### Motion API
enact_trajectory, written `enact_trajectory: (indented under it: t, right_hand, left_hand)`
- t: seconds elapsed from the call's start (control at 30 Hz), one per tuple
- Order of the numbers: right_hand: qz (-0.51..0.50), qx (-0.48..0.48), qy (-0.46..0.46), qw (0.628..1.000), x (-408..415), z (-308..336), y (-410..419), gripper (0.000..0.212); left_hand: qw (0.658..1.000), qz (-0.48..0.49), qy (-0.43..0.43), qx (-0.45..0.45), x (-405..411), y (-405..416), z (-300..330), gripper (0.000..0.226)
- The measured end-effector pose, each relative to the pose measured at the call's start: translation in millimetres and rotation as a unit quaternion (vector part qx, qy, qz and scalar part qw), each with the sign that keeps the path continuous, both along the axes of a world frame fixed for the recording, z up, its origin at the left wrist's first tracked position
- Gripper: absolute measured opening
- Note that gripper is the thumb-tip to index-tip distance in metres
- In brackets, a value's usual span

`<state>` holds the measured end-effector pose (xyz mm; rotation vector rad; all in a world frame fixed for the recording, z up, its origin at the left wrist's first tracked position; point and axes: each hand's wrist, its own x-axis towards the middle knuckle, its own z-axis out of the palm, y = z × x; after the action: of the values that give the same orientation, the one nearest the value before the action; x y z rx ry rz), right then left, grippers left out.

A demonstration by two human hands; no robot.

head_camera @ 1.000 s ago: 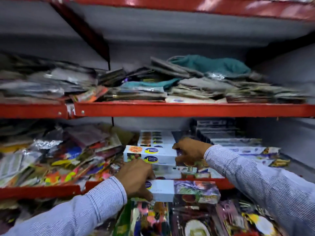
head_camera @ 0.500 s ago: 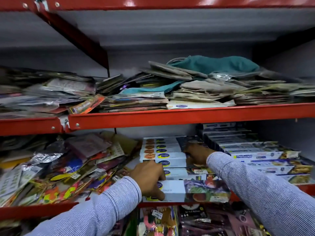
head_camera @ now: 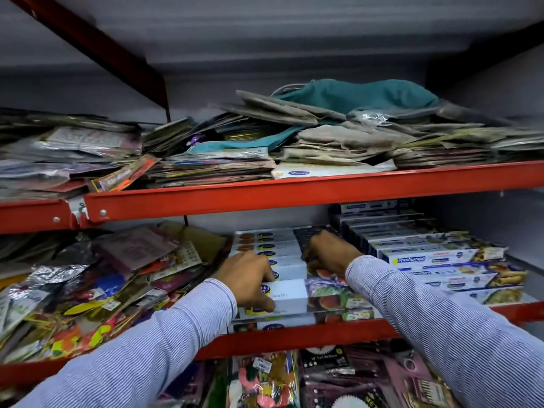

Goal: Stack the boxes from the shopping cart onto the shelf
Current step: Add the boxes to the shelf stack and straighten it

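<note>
A stack of long white boxes with fruit pictures lies on the red middle shelf. My left hand rests palm down on the left end of the front boxes, thumb curled over the front edge. My right hand lies farther back on the same stack, fingers bent over the boxes. Both arms wear blue striped sleeves. More rows of long boxes sit to the right on the same shelf. The shopping cart is out of view.
Loose colourful packets crowd the shelf left of the boxes. The upper red shelf carries flat packets and a teal cloth bag. Hanging party goods fill the space below.
The front box has gone from over the shelf edge to back onto the stack, and both hands have moved deeper into the shelf with it. My head has come closer.
</note>
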<state>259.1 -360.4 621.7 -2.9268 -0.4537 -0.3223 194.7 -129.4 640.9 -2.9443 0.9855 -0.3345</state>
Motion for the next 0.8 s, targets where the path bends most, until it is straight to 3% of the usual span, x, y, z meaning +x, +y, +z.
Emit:
enact_trajectory:
  t: [0.1, 0.23, 0.37, 0.47, 0.53, 0.7, 0.8]
  right_hand:
    - [0.011, 0.013, 0.006, 1.000, 5.3, 2.6, 0.9, 0.022]
    - [0.024, 0.029, -0.003, 0.999, 5.1, 5.1, -1.6, 0.018]
    - [0.025, 0.055, -0.028, 0.998, -3.8, -0.7, -4.4, 0.024]
    - [0.002, 0.097, -0.037, 0.995, -12.4, -17.2, -8.3, 0.023]
    - [0.000, 0.111, -0.064, 0.992, -21.3, -29.6, -7.5, 0.022]
    - [-0.005, 0.083, -0.182, 0.980, -40.6, -57.8, 1.9, 0.031]
    - [-0.021, 0.044, -0.178, 0.983, -41.6, -72.3, 3.7, 0.050]
  left_hand:
    - [1.000, 0.004, -0.001, -0.023, 9.2, -9.1, 0.8, 0.026]
    - [0.997, 0.040, 0.005, -0.060, 32.1, -14.7, -9.9, 0.049]
    - [0.993, 0.057, 0.011, -0.105, 49.3, -15.1, -28.7, 0.035]
    - [0.993, 0.048, -0.031, -0.101, 41.7, -12.3, -42.9, 0.051]
    - [0.991, 0.033, -0.074, -0.103, 38.8, -10.2, -54.9, 0.046]
    - [0.984, 0.054, -0.106, -0.131, 40.6, -6.0, -82.4, 0.049]
    - [0.984, 0.067, -0.115, -0.115, 40.7, -2.3, -93.6, 0.066]
